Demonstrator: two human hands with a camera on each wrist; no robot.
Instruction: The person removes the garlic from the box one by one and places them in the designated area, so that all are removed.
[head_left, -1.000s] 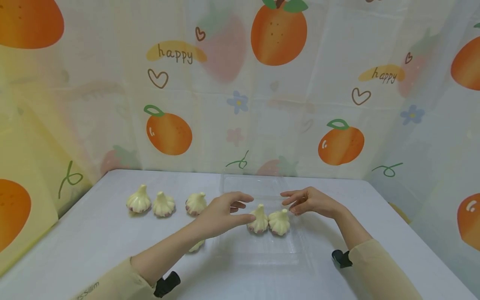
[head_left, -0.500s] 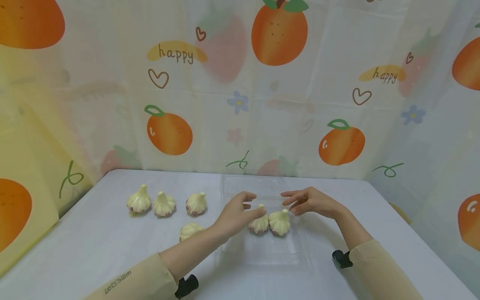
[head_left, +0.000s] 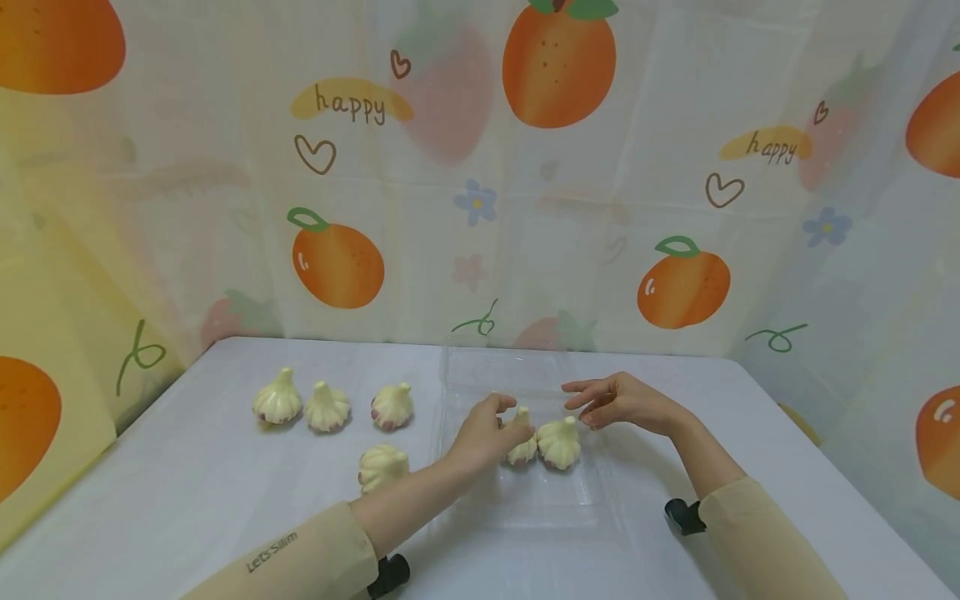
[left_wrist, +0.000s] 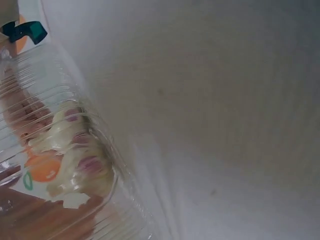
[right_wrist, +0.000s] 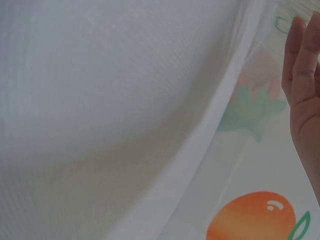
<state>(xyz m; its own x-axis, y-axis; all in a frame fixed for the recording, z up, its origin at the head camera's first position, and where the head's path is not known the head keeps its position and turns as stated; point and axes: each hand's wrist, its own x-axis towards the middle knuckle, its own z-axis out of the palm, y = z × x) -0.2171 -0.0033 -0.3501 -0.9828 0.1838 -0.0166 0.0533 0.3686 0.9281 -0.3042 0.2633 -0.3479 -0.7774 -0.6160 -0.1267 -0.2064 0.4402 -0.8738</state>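
Observation:
Two garlic bulbs stand side by side in a clear plastic box point(head_left: 540, 517) in the head view. My left hand point(head_left: 483, 433) is at the left garlic bulb point(head_left: 520, 454), its thumb in front of the bulb and its fingers beyond the thumb, partly hidden. No firm grip shows. The right garlic bulb point(head_left: 559, 446) touches its neighbour. Just right of it hovers my right hand point(head_left: 626, 406), fingers loosely bent and holding nothing. Through the box wall, the left wrist view shows both bulbs and part of a hand point(left_wrist: 45, 215). Fingers of the right hand point(right_wrist: 305, 85) edge the right wrist view.
On the white tabletop point(head_left: 225, 500) to the left, a row holds a garlic bulb point(head_left: 277, 400), another garlic bulb point(head_left: 327, 408) and a third garlic bulb point(head_left: 392, 408). One more garlic bulb point(head_left: 382, 467) lies beside my left forearm. A fruit-printed curtain point(head_left: 480, 167) hangs behind.
My left hand has moved right and in toward the left garlic bulb in the box, its thumb and fingers drawing closer together. The right hand and the bulbs look still.

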